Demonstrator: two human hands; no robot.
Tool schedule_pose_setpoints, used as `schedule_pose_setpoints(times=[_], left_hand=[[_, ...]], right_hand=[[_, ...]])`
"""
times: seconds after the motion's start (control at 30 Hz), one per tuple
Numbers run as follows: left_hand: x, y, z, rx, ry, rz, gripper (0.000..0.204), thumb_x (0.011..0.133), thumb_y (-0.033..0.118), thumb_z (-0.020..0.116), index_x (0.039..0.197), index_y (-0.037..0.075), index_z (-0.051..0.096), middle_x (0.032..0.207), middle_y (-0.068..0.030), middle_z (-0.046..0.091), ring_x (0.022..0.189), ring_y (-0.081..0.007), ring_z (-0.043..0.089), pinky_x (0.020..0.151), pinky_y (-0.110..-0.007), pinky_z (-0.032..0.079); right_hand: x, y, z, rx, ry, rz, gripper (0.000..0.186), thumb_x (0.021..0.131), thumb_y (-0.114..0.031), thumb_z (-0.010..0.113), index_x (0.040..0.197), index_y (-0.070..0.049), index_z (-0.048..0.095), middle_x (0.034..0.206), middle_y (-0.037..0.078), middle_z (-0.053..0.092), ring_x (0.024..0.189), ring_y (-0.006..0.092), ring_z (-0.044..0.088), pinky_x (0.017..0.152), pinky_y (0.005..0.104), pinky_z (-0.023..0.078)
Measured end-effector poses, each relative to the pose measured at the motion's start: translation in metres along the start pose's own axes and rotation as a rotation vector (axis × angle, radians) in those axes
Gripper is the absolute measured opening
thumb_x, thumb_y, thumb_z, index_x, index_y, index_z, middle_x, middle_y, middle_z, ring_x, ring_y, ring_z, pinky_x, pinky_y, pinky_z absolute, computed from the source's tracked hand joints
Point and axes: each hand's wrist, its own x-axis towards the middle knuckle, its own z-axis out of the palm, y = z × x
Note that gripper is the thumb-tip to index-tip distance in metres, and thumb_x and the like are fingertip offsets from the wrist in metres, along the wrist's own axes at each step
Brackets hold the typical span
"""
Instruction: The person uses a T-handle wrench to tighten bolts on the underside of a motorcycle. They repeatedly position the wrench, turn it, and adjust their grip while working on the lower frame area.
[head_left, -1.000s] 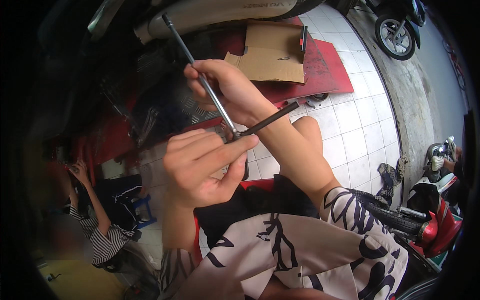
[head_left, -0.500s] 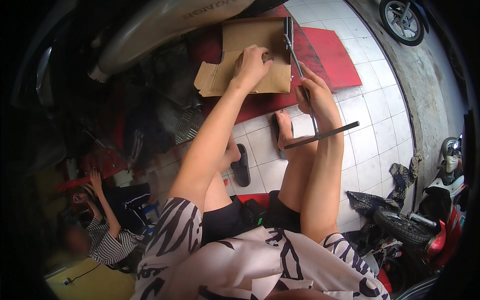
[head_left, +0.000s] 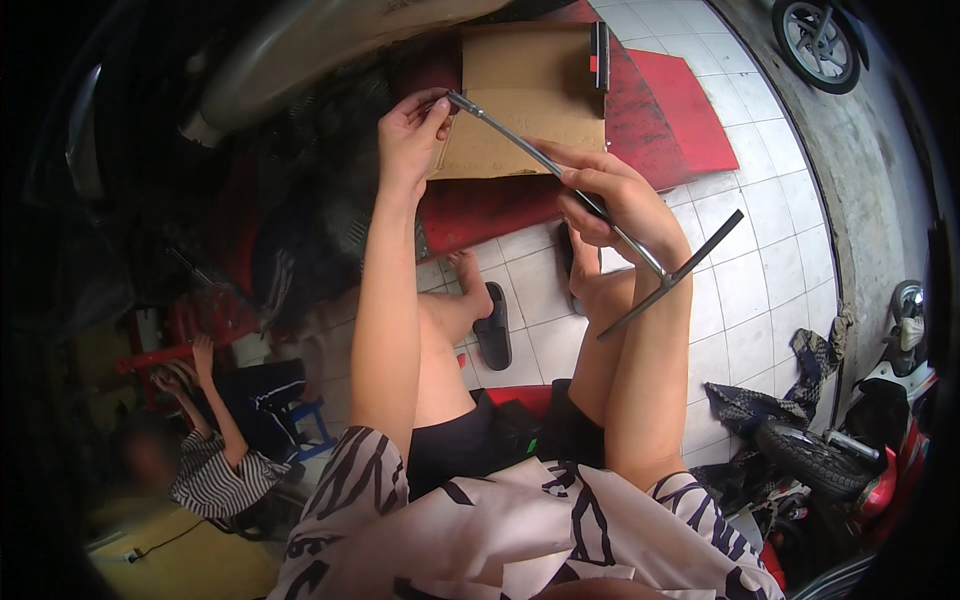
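My right hand [head_left: 618, 195] is closed round the shaft of a T-handle socket wrench [head_left: 520, 142], whose dark crossbar lies over my right forearm. The shaft slants up to the left, toward my left hand [head_left: 410, 135]. There, my left thumb and fingers are pinched together right at the socket end. Whatever small thing they may hold is too hidden to name. Beneath the wrench and beside my left hand lies an opened-out piece of brown cardboard [head_left: 535, 65].
The cardboard rests on a red platform [head_left: 665, 110]. A motorcycle's exhaust [head_left: 290, 70] hangs over the upper left. A person in a striped shirt [head_left: 225, 475] works at lower left. Motorcycle parts and a tyre [head_left: 810, 460] lie at lower right, by a patterned cloth [head_left: 755, 405].
My left hand has lifted off the cardboard and moved left to the socket end. The wrench has tilted leftward, its tip swinging toward my left fingers.
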Motion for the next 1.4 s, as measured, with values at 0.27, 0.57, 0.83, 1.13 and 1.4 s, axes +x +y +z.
schedule_pose_setpoints(times=[0.27,0.57,0.83,1.13,1.4], left_hand=[[-0.017,0.003,-0.058,-0.055,-0.061,0.138,0.016,0.085,0.001,0.064,0.101,-0.002,0.064,0.085,-0.0034,0.062,0.071,-0.0077,0.053,0.064,-0.021,0.043],[-0.030,0.015,-0.102,0.058,-0.419,-0.057,0.011,0.083,-0.002,0.064,0.094,-0.002,0.064,0.083,-0.0017,0.057,0.071,-0.0069,0.049,0.062,-0.021,0.042],[-0.035,0.017,-0.113,-0.524,-0.465,-0.091,0.011,0.081,0.009,0.068,0.089,0.002,0.065,0.080,-0.0046,0.057,0.072,-0.0128,0.052,0.061,-0.024,0.040],[-0.020,0.013,-0.067,-0.911,0.052,-0.071,0.016,0.088,0.019,0.062,0.089,0.004,0.064,0.090,-0.0094,0.065,0.089,-0.0225,0.060,0.072,-0.032,0.049],[-0.007,0.028,0.006,-0.368,-0.045,-0.039,0.014,0.091,0.021,0.060,0.087,0.008,0.057,0.081,-0.0061,0.064,0.075,-0.0204,0.065,0.065,-0.028,0.051]], right_hand=[[0.016,0.005,0.034,-0.147,-0.028,0.043,0.056,0.086,-0.010,0.036,0.141,0.004,0.032,0.046,-0.005,0.032,0.034,0.0037,0.026,0.034,0.0182,0.020],[0.015,0.007,0.026,-0.151,-0.145,0.157,0.058,0.083,-0.007,0.034,0.139,0.009,0.032,0.046,-0.007,0.032,0.035,0.0035,0.025,0.034,0.0180,0.020],[0.023,0.019,0.040,-0.019,-0.190,0.063,0.057,0.086,-0.009,0.037,0.140,0.008,0.030,0.045,-0.007,0.030,0.034,0.0030,0.023,0.034,0.0171,0.020],[0.047,0.069,0.106,0.132,-0.040,-0.110,0.053,0.093,-0.008,0.035,0.145,-0.006,0.030,0.051,-0.004,0.034,0.040,0.0045,0.027,0.039,0.0197,0.022],[0.018,0.070,0.094,0.093,0.170,-0.275,0.051,0.096,-0.012,0.033,0.147,-0.010,0.026,0.049,-0.002,0.034,0.042,0.0068,0.027,0.041,0.0212,0.025]])
